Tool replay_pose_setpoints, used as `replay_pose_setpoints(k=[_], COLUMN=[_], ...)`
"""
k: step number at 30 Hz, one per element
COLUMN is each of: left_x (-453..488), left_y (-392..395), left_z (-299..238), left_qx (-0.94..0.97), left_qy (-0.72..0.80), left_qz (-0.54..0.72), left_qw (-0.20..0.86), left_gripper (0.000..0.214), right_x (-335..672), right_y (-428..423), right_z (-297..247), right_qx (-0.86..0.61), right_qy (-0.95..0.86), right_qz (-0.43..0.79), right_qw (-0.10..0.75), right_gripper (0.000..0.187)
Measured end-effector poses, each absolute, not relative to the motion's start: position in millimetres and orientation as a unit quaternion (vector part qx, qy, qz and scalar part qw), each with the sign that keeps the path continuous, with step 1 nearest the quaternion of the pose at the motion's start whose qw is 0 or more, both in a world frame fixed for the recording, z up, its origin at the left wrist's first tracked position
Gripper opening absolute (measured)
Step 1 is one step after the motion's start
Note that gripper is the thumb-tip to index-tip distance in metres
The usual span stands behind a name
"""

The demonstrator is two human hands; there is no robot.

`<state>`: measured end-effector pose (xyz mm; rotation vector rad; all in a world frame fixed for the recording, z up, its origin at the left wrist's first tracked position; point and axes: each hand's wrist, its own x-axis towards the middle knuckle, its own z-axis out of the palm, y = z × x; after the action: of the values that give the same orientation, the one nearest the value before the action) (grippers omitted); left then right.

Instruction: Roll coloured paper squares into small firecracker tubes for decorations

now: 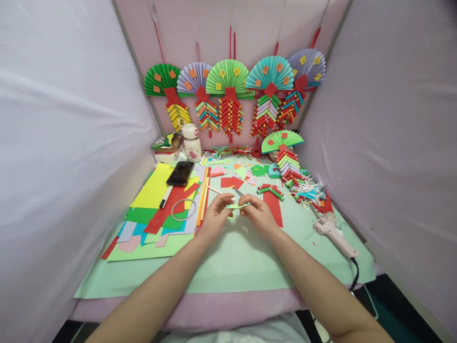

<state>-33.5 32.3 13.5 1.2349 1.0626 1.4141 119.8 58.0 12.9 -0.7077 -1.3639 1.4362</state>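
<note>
Above the middle of the green-covered table (pixel 246 267), both my hands hold a small light-green strip of paper (pixel 237 206). The fingers of my left hand (pixel 217 212) are closed on the strip's left end. My right hand (pixel 260 212) pinches its right end with thumb and fingers. Just beyond my fingers, a thin pointed grey tool (pixel 237 191) and a white stick (pixel 213 189) show, partly covered by the hands. Right of them, red and green paper rolls (pixel 270 191) are joined beside a red paper sheet (pixel 273 212).
Coloured sheets (pixel 143 195) lie at left, under a phone (pixel 180 173), a marker (pixel 165 197) and a ring (pixel 183 209). A corded glue gun (pixel 335 234) rests at right near paper shreds (pixel 309 190). A white bottle (pixel 192 143) stands behind. Several paper fans (pixel 228 78) hang at the back.
</note>
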Motion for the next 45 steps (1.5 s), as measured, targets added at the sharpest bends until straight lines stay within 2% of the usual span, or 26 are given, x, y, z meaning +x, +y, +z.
replay_pose_setpoints(k=[5, 10, 17, 25, 33, 38, 45], left_x=[-33.5, -30.0, -32.4, -29.8, -31.1, -32.4, -31.0], left_y=[31.7, 31.3, 34.6, 34.8, 36.8, 38.7, 40.3], left_z=[15.6, 18.2, 20.9, 19.9, 17.0, 16.2, 12.8], left_qx=[0.514, 0.394, 0.267, 0.272, 0.287, 0.258, 0.251], left_qy=[0.438, 0.381, 0.339, 0.342, 0.372, 0.364, 0.331], left_qz=[0.552, 0.580, 0.572, 0.582, 0.600, 0.599, 0.584], left_qw=[0.489, 0.603, 0.698, 0.685, 0.647, 0.665, 0.698], left_gripper=[0.016, 0.008, 0.015, 0.018, 0.023, 0.027, 0.020], right_x=[119.8, 118.6, 119.2, 119.4, 116.8, 115.1, 113.9], right_y=[59.1, 58.8, 60.1, 61.8, 57.1, 57.0, 57.9], right_z=[10.4, 11.4, 11.9, 10.0, 18.4, 17.4, 12.2], right_qx=[-0.288, -0.288, -0.313, -0.347, -0.394, -0.398, -0.415], right_qy=[-0.564, -0.555, -0.497, -0.508, -0.573, -0.599, -0.596], right_qz=[0.591, 0.602, 0.658, 0.627, 0.545, 0.516, 0.497], right_qw=[0.499, 0.496, 0.471, 0.478, 0.468, 0.465, 0.475], right_gripper=[0.010, 0.010, 0.016, 0.018, 0.018, 0.017, 0.019])
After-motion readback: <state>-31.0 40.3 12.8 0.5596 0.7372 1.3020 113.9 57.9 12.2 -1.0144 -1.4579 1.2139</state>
